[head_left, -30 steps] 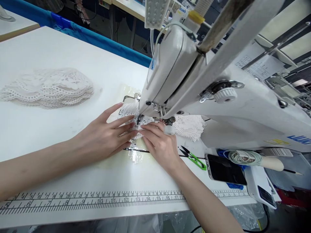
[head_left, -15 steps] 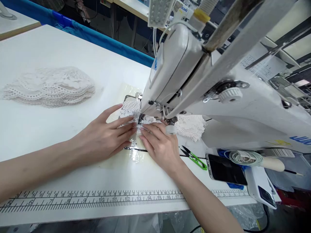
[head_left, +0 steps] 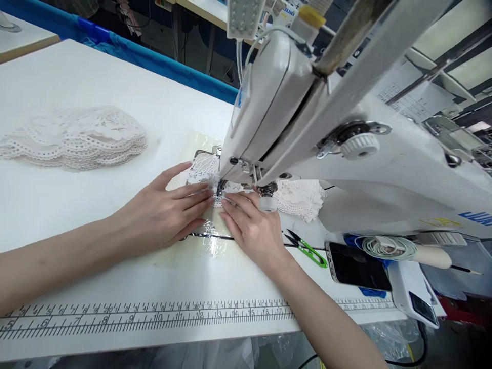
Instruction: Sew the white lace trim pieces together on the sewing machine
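White lace point(head_left: 202, 168) lies under the presser foot point(head_left: 220, 187) of a sewing machine point(head_left: 265, 97). My left hand point(head_left: 167, 207) rests flat to the left of the foot, fingers stretched out and fingertips on the lace. On the other side, my right hand point(head_left: 253, 225) lies palm down with its fingers extended, its fingertips touching the lace close to the foot. Part of the lace is hidden beneath both hands and the machine head. More white lace point(head_left: 302, 199) lies on the machine bed, right of my right hand.
A stack of white lace pieces point(head_left: 77, 138) sits on the table's left. Green thread snips point(head_left: 307, 248), a phone point(head_left: 359, 266), a coil of pale cord point(head_left: 384, 249) and a white device point(head_left: 411, 294) lie at right. A printed ruler point(head_left: 161, 318) runs along the front edge.
The lace edge near the foot has shifted slightly away from me, under the needle area. Both hands stay at the foot, fingers still extended. The whole view has moved slightly.
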Demonstrator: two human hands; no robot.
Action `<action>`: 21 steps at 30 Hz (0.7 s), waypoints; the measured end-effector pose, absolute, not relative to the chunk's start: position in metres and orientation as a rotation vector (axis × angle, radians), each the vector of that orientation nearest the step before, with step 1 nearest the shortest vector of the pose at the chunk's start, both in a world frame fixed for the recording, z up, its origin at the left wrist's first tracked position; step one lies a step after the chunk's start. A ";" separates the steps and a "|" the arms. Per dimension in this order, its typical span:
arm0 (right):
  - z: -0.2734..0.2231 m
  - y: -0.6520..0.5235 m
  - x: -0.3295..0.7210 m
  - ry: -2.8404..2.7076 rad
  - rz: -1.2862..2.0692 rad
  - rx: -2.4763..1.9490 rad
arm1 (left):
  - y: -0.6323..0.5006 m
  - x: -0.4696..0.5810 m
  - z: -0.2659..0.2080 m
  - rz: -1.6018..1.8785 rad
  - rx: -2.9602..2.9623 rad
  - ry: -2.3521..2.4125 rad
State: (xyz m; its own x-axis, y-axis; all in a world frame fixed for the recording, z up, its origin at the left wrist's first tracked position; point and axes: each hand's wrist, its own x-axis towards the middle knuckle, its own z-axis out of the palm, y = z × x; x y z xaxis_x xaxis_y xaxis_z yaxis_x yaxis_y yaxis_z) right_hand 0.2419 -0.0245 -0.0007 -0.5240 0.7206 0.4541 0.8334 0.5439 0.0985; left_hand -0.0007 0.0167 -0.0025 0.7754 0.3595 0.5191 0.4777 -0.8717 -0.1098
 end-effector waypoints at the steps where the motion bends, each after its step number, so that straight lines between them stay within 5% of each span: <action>1: -0.001 -0.024 0.242 -2.427 -0.442 -1.275 | 0.018 -0.001 -0.002 -0.738 -2.733 -0.648; 21: -0.005 -0.019 0.241 -2.405 -0.488 -1.310 | 0.024 0.003 -0.007 -0.754 -2.725 -0.729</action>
